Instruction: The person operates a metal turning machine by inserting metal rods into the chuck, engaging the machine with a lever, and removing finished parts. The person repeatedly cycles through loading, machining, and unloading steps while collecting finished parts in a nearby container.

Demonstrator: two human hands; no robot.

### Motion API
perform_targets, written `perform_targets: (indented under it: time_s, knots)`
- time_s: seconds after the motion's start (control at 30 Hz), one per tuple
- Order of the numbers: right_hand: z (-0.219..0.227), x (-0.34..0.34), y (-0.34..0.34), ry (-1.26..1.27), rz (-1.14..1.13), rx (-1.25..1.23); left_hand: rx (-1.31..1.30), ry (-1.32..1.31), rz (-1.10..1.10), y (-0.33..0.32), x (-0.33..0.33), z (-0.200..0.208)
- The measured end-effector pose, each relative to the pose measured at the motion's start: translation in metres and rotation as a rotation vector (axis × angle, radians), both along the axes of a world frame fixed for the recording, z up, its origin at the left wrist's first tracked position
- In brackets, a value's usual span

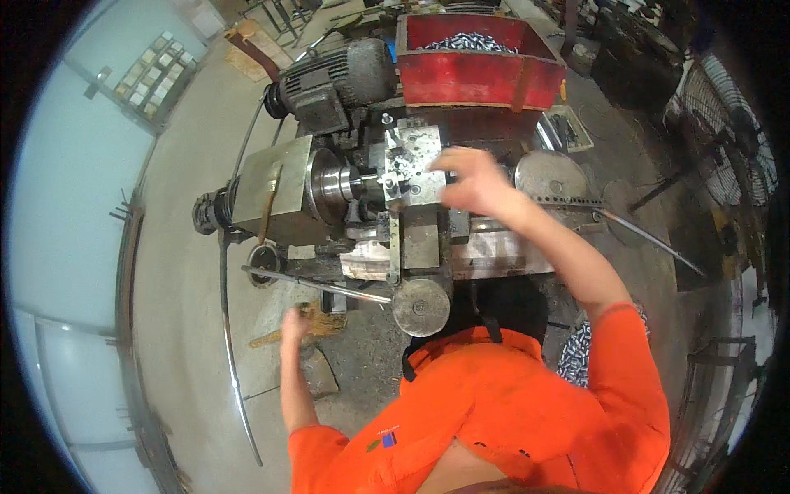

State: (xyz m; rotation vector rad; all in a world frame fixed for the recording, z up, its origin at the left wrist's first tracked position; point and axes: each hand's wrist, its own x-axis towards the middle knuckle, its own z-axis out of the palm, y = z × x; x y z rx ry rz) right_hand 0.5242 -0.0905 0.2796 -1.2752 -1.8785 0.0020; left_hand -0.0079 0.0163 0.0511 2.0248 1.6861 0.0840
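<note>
A small metal-turning lathe stands in front of me, its round chuck [333, 183] facing a metal tool block [421, 160]. My right hand [476, 179] reaches over the block's right side, fingers curved and apart, with nothing visible between them. My left hand [295, 323] is low on the left, below a long metal lever [329, 288], and apart from it. Its fingers are curled, and a small dark spot shows at their tips; what it is, I cannot make out. The lever joins a round disc [420, 307] close to my waist.
Behind the lathe are a dark electric motor [341, 82] and a red bin [473, 78] holding many small metal pieces. A second disc [553, 177] with a long rod [650, 239] juts out at right. Straw bristles [325, 319] lie on the floor; more metal pieces [576, 358] are heaped beside me.
</note>
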Motion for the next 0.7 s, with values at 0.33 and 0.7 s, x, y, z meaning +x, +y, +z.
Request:
perform_targets:
  time_s: [0.33, 0.7]
  knots:
    - [0.005, -0.114, 0.111, -0.342, -0.029, -0.521, 0.446, 0.326, 0.672, -0.053, -0.168, 0.129]
    - [0.006, -0.105, 0.109, -0.346, -0.103, -0.565, 0.518, 0.287, 0.794, -0.106, -0.02, 0.144]
